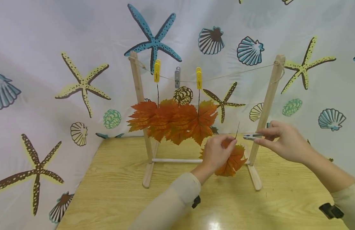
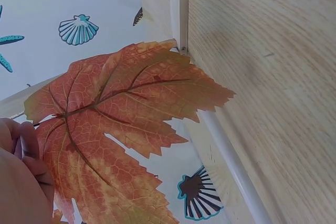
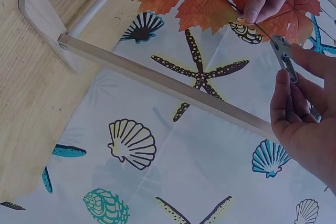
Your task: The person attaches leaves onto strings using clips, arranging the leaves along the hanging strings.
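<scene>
Maple leaf pinched by its stem in the left hand, low at 5 o'clock of the rack.
Right hand pinches a grey clip (not yet on the stem); two leaves already hang from the string, this one remains.

The maple leaf in the left hand is showing orange-red with yellowish patches and darker veins, and the clothespin in the right hand is showing grey. On the tan string, two yellow clothespins are flanking a grey one above more orange leaves. The rack is showing pale wood, the table is showing light yellow woodgrain, and the white backdrop is showing blue, yellow and brown starfish and shells.
</scene>
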Demonstrator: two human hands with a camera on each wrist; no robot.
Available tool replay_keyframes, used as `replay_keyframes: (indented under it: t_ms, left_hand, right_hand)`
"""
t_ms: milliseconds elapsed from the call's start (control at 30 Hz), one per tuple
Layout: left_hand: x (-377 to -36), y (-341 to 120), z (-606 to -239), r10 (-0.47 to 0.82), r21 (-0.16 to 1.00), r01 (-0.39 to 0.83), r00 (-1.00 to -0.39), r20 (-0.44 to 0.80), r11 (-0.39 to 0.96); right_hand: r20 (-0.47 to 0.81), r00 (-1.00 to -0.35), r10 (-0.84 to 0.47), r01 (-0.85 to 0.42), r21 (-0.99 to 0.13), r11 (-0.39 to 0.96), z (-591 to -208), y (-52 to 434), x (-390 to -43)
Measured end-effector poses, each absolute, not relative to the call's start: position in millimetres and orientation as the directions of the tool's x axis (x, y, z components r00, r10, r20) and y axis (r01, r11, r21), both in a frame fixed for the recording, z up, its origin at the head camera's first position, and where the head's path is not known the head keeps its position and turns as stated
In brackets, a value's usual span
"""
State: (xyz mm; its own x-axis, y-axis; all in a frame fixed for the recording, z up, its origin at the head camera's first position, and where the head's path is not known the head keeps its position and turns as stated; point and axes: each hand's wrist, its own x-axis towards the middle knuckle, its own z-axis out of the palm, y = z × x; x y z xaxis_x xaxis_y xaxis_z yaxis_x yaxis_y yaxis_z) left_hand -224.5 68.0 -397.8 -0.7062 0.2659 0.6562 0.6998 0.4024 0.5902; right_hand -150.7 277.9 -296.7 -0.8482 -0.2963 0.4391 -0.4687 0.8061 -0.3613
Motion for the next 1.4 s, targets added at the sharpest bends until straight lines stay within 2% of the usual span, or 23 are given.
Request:
replay_keyframes:
  t_ms: [167,500,900,1167,1400]
  left_hand:
    - [-225.4,67.4,-394.6,0.267,0.606,0.691,-0.717,0.643,0.394]
    - [-227.6,67.5,-380.2,0.230,0.582,0.698,-0.700,0.676,0.416]
    - [-226.6,68.2,-373.1,0.222,0.582,0.671,-0.721,0.656,0.459]
    - [-228.9,61.7,-361.1,0.199,0.562,0.670,-0.710,0.675,0.485]
    - [-228.3,61.9,-354.0,0.204,0.543,0.688,-0.690,0.694,0.480]
  right_hand:
    - [0.456,-0.839,-0.298,-0.475,-0.343,0.811,-287.5,276.2,-156.2]
    - [0.453,-0.832,-0.319,-0.480,-0.300,0.824,-270.2,275.3,-160.8]
    - [0.501,-0.759,-0.416,-0.536,-0.117,0.836,-250.3,269.8,-164.3]
    - [0.529,-0.727,-0.439,-0.560,-0.085,0.824,-232.6,260.0,-166.5]
    - [0.527,-0.739,-0.419,-0.534,-0.079,0.842,-222.1,257.9,-169.0]
